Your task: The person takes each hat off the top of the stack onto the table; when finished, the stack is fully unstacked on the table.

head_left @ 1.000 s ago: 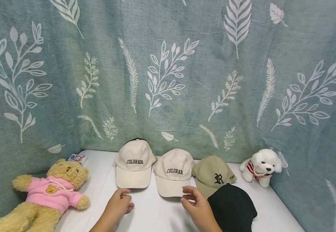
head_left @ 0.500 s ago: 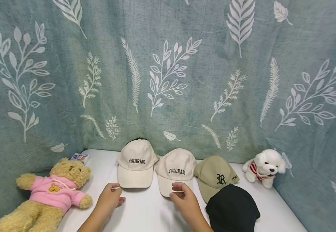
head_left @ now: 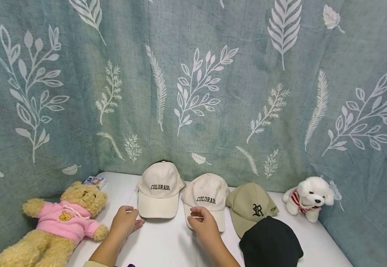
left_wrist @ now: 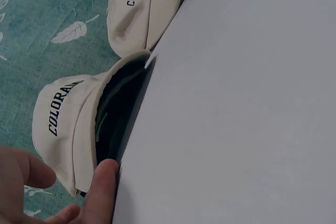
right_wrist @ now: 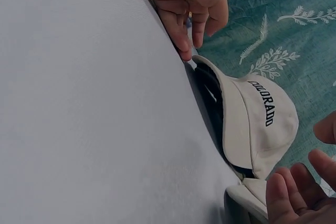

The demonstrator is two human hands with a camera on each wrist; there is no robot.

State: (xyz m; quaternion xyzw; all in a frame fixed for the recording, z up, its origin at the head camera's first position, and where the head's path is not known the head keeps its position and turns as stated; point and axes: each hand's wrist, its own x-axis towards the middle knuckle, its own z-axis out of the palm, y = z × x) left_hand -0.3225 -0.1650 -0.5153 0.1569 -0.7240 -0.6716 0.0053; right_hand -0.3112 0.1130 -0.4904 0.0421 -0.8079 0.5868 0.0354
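On the white table [head_left: 161, 244], one cream cap [head_left: 160, 193] sits just beside a second cream cap [head_left: 207, 189]. Both hands look empty, fingers loosely bent: the left hand [head_left: 123, 221] by the first cap's edge, the right hand [head_left: 205, 225] before the second, where a careless sideways brush could knock either askew.

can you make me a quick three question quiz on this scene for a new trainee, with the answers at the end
1. Fill in the blank: both cream caps carry the word ____.
2. True or false: in the head view, the bear is nearer the left hand than the right hand.
3. Short answer: in the head view, what partly hides the olive cap?

Key:
1. COLORADO
2. True
3. The black cap
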